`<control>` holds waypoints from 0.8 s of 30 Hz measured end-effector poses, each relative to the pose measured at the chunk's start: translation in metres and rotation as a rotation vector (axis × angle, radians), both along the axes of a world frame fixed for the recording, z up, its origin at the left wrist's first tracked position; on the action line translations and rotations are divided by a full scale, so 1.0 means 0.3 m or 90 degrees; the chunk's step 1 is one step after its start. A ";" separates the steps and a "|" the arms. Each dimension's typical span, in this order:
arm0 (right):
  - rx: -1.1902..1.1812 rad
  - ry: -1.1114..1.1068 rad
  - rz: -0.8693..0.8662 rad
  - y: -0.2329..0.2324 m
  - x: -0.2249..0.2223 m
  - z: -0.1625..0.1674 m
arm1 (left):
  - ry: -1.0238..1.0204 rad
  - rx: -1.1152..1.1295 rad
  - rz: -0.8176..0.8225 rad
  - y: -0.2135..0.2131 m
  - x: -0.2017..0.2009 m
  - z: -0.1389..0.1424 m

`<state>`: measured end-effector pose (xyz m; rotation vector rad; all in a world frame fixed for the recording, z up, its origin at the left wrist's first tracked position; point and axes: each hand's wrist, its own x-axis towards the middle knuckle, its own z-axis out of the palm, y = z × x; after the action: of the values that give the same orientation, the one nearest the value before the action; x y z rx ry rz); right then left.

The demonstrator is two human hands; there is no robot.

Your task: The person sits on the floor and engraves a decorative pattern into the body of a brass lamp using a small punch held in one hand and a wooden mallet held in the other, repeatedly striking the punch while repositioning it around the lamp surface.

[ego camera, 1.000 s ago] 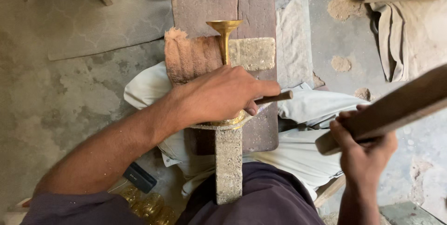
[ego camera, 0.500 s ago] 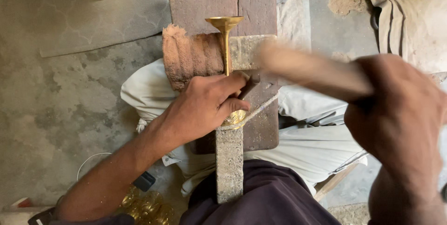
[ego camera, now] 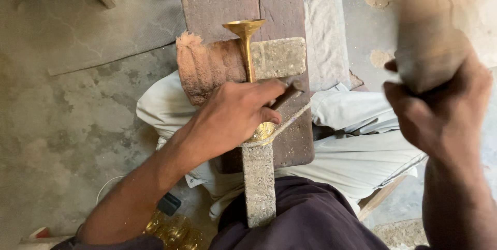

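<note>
On the left, near the person's knee, some shiny gold pieces sit on the grey floor. The left hand is closed around a small dark tool and presses down on a gold stand. The stand lies on its side across a grey metal bar, in the middle of the scene. Its cup end points far away and its round foot is under the fingers. A brown block sits just to the left of it. On the right, the right hand is clenched on a wooden mallet, lifted high and blurry. This looks like the hitting step. The next move calls for the mallet to land right on the tool, with the left hand keeping the stand steady and its fingers safe.
</note>
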<state>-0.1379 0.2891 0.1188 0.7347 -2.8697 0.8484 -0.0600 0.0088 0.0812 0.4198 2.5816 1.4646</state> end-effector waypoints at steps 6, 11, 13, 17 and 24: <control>-0.029 -0.222 -0.154 0.115 0.109 -0.156 | -0.141 -0.135 -0.137 0.030 -0.084 0.027; 0.035 -0.131 -0.182 0.147 0.252 -0.235 | -0.105 -0.161 -0.222 0.042 -0.118 0.045; -0.187 -0.239 -0.289 0.148 0.298 -0.267 | -0.113 -0.169 -0.238 0.052 -0.127 0.052; 0.054 -0.091 -0.222 0.143 0.370 -0.316 | -0.119 -0.205 -0.269 0.065 -0.135 0.069; -0.235 -0.198 -0.338 0.102 0.448 -0.355 | -0.112 -0.241 -0.289 0.072 -0.119 0.068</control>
<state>-0.0033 0.3197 0.0123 -0.2074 -2.7892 1.4251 -0.0958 0.0305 0.1017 0.7235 2.3397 0.8069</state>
